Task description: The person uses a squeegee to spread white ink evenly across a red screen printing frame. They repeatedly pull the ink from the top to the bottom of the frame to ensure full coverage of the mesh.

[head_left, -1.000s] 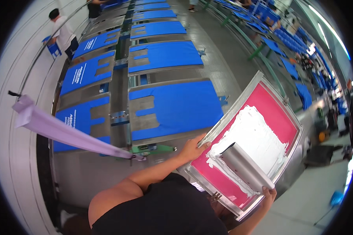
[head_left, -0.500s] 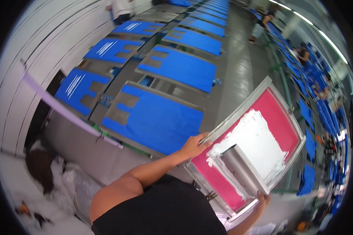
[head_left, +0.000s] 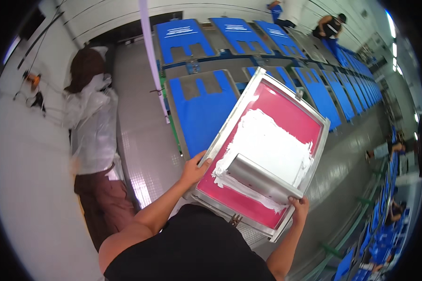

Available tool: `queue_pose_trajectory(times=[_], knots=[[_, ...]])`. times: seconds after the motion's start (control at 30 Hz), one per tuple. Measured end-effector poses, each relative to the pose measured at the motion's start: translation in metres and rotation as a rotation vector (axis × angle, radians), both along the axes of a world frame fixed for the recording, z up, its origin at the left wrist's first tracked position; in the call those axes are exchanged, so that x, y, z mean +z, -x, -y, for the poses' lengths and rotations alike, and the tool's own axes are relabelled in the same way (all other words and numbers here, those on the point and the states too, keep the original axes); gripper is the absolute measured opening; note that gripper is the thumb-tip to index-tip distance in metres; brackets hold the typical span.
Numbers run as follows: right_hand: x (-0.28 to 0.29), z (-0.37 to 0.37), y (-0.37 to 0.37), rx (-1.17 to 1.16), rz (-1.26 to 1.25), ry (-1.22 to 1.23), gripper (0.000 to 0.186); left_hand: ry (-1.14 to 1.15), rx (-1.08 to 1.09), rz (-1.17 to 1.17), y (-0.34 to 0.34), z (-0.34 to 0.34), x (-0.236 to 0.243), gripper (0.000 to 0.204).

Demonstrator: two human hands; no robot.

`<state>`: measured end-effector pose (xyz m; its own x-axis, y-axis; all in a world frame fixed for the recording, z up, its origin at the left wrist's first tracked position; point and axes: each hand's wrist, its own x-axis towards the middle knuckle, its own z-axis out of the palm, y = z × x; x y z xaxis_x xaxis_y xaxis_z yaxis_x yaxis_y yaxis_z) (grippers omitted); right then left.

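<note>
View's swung left over the last second; frame (head_left: 233, 120) came round with it, same grip. Blade (head_left: 262, 174) sits where it was on the paste (head_left: 269, 143), so I read this as carrying, no stroke being pulled. Left hand (head_left: 195, 170): fingers clamped on the frame's left rail near its lower end. Right hand (head_left: 299, 206): fingers grasping the blade's near end, close to the frame's right rail; can't tell if they bear on the rail too. Frame lies between and beyond both sets of fingers, pink mesh (head_left: 288, 110) facing up, paste mostly beyond the blade. Nearest blue piece (head_left: 199, 119) is just beyond the left fingers on the counter (head_left: 189, 89), which runs off in two rows beyond the right fingers. Far-row pieces carry white print; near-row ones look plain. Lilac strip (head_left: 150, 51) stands beyond and left of the left fingers. Well left of them: plastic sheeting (head_left: 94, 136), brown cloth (head_left: 110, 201) closer in, grey floor (head_left: 131, 93) between those and the counter. White wall (head_left: 115, 21) behind the far row; co-worker in black (head_left: 330, 29) there, well beyond the right fingers.
</note>
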<state>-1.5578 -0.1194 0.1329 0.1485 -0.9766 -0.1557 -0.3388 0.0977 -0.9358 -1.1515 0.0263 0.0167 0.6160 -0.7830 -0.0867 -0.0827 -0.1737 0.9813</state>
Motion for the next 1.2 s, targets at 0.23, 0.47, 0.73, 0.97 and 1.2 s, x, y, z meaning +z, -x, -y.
queue_pose_trajectory(times=[0.23, 0.47, 0.73, 0.97, 1.2], knots=[[-0.007, 0.121, -0.099, 0.492, -0.068, -0.109, 0.031, -0.029, 0.394, -0.151, 0.021, -0.046, -0.007, 0.045], [-0.049, 0.191, -0.179, 0.829, -0.129, -0.179, 0.032, -0.176, 0.677, -0.218, 0.062, -0.072, -0.009, 0.050], [-0.058, 0.224, -0.206, 0.939, -0.041, -0.287, 0.033, -0.370, 0.764, -0.097, 0.069, -0.050, 0.004, 0.050], [-0.052, 0.236, -0.224, 0.945, -0.128, -0.239, 0.042, -0.214, 0.830, -0.126, 0.055, -0.051, -0.012, 0.053], [-0.087, 0.255, -0.253, 0.959, -0.171, -0.200, 0.047, -0.424, 0.791, -0.097, 0.029, -0.029, -0.011, 0.060]])
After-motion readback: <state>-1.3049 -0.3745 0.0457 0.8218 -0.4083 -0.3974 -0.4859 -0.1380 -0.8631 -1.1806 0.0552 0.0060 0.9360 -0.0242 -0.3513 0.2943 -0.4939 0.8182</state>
